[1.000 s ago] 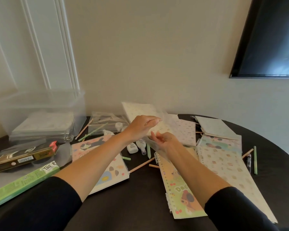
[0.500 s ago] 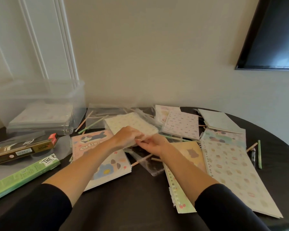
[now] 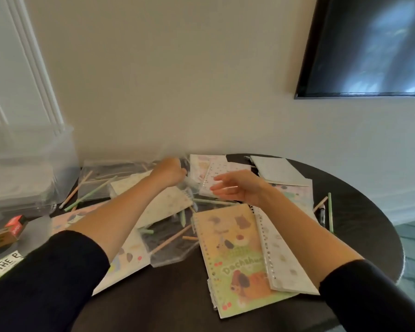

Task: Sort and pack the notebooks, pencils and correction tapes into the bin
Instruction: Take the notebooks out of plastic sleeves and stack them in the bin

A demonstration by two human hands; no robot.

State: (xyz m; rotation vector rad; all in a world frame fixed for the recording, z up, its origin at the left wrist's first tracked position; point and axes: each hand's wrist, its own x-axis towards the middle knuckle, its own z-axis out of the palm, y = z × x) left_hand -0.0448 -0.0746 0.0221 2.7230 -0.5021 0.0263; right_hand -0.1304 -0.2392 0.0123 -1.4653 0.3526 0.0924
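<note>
Head cam: left hand [image 3: 169,172] is balled up around 12 o'clock on the round dark table [image 3: 359,226], fingers curled round a crumpled clear plastic wrapper [image 3: 189,184], though blur smears the fingertips; right hand [image 3: 237,188] hovers just beside it at 3 o'clock, fingers loose and spread, holding nothing; Dachshund notebook [image 3: 235,257] lies flat at 6 o'clock of that hand, with a spotted spiral notebook [image 3: 280,255] overlapping its right edge; pencils [image 3: 171,239] are scattered between the arms; clear bin [image 3: 58,159] sits way over at 9 o'clock, cut off by the frame edge, contents too hazy to read.
</note>
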